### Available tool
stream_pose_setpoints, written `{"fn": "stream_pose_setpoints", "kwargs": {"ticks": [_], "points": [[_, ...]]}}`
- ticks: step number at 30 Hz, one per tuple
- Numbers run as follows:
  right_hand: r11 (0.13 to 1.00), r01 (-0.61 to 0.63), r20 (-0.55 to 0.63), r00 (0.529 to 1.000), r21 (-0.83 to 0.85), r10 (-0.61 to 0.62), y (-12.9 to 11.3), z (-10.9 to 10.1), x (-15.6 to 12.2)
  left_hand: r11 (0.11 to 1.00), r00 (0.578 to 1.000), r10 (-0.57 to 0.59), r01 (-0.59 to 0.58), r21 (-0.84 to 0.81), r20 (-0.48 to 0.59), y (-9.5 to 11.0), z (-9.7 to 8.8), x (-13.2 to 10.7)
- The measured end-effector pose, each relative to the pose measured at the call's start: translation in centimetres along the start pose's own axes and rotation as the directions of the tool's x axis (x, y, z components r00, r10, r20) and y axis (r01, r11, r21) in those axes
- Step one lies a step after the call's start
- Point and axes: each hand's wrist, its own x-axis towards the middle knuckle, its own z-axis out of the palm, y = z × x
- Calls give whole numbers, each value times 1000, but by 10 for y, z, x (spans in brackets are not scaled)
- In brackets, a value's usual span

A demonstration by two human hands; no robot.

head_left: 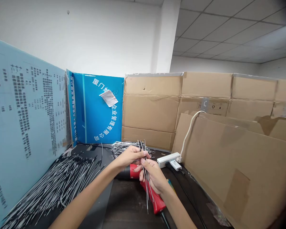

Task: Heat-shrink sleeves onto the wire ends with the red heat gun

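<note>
Pinching a few thin wires (147,190) in both hands, left hand (131,156) near the top, right hand (154,175) just below, probably to keep strands aligned, above the red tool (159,205) on the dark table (124,205).

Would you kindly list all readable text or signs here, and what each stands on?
"厦门" and "企业管理有限公司": bright blue panel; a paper slip partly covers the characters between.
"人力资源服务有限公司": the panel's left edge strip; preceding characters unclear.
Pale blue board: print too small to read.
Cardboard wall: symbols too small to identify.
</note>
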Motion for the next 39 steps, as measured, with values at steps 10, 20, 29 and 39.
{"fn": "stream_pose_setpoints", "kwargs": {"ticks": [10,20,29,39], "points": [[994,-55,67,997,96,49,-11,4,-11,995,1000,-27,27,-91,8,8,-2,-6],[994,-95,83,992,-53,100,-19,-8,-8,1000,999,5,-4,19,-37,-8,2,2],[994,-92,-11,996,-54,91,-12,-14,-2,969,915,241,-210,128,-323,-15,10,6],[995,-93,6,996,-21,93,-8,-15,-2,920,823,372,-262,292,-431,-21,14,5]]}}
